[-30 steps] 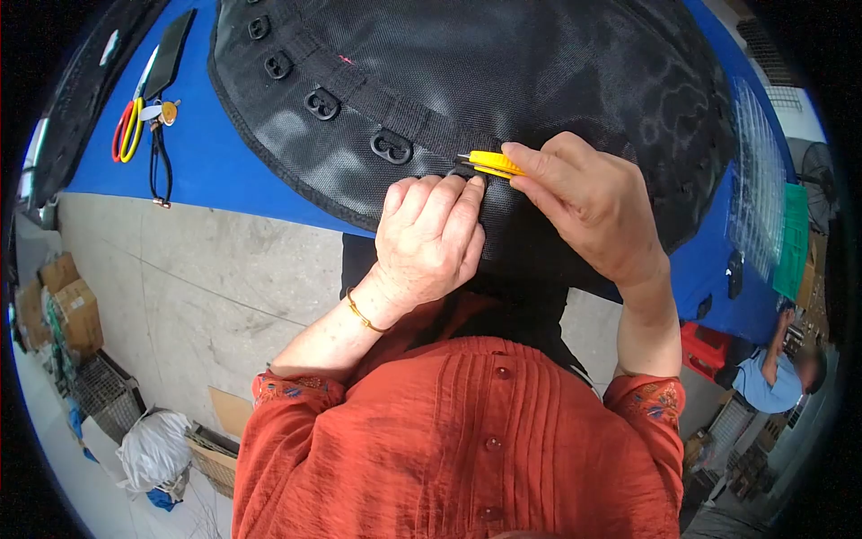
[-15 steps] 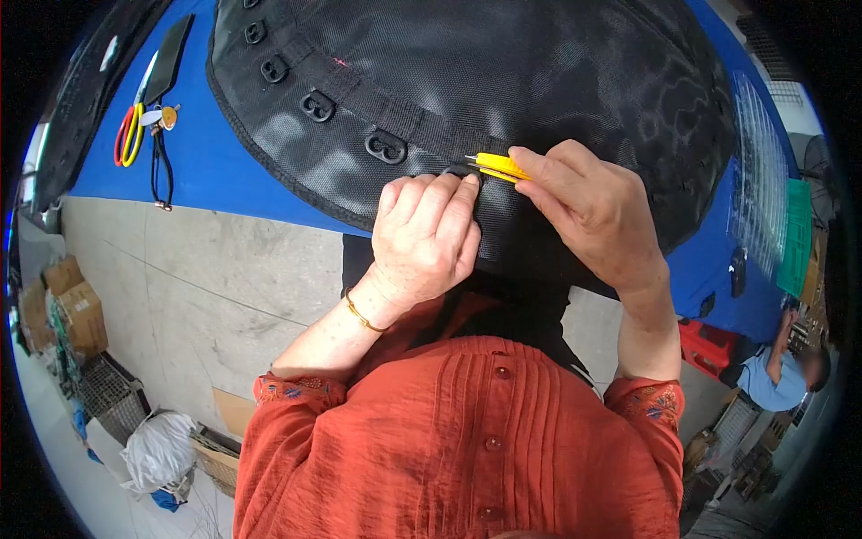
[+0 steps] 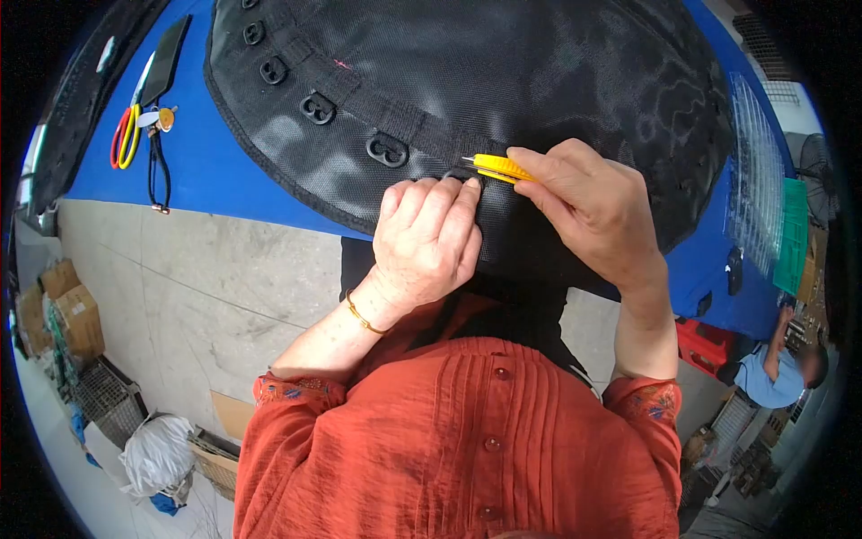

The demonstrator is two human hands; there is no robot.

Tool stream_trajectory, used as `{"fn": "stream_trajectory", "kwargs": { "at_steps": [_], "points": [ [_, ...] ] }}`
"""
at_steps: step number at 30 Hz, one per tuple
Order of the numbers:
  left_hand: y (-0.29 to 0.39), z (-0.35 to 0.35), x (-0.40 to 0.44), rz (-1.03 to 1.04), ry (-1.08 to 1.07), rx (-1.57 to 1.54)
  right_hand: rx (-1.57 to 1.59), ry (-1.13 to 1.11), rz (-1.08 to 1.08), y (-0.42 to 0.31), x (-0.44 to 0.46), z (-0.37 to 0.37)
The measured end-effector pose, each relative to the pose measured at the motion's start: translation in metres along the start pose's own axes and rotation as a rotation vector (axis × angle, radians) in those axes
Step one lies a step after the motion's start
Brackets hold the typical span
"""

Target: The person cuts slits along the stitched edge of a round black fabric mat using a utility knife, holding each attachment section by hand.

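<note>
A large rounded sheet of black mesh fabric [image 3: 557, 81] lies over the table edge, with a webbing strip [image 3: 395, 117] and several black plastic rings, one of them a double-holed ring [image 3: 388, 150], along its curved side. My left hand [image 3: 426, 234] presses on the fabric with its fingers bent together; whatever lies under the fingertips is mostly hidden. In my right hand [image 3: 588, 202] is a small yellow cutter [image 3: 501, 167], pinched between thumb and fingers. Its thin metal tip points left, just above my left index fingertip, at the lower side of the webbing.
On the blue table [image 3: 99, 180] at the left lie scissors [image 3: 127, 135], a dark flat object [image 3: 166, 58] and a corded keyring [image 3: 160, 171]. A green crate [image 3: 790, 238] and a co-worker in blue [image 3: 770, 382] are at the right. Cardboard boxes [image 3: 79, 319] stand at the far left.
Compared with one second ago, the cutter and my right hand have moved very slightly right. My left hand stays almost in place, and the fabric has shifted slightly left.
</note>
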State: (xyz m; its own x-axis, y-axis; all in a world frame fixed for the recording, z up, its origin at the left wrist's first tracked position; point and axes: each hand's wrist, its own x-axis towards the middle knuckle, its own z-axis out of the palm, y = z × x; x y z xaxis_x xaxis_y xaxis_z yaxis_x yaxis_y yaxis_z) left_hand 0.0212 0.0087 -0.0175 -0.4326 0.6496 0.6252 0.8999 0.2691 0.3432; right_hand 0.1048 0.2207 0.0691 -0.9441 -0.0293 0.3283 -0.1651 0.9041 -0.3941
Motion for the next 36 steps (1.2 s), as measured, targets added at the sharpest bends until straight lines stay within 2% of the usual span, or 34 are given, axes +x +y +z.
{"fn": "stream_trajectory", "kwargs": {
  "at_steps": [22,36],
  "points": [
    [-0.001,0.0,-0.001,0.009,0.002,0.027,-0.019,-0.024,-0.108,0.012,0.007,0.001],
    [0.0,-0.001,0.002,0.003,0.009,0.015,0.037,-0.038,-0.06,0.013,0.005,0.005]
  ]
}}
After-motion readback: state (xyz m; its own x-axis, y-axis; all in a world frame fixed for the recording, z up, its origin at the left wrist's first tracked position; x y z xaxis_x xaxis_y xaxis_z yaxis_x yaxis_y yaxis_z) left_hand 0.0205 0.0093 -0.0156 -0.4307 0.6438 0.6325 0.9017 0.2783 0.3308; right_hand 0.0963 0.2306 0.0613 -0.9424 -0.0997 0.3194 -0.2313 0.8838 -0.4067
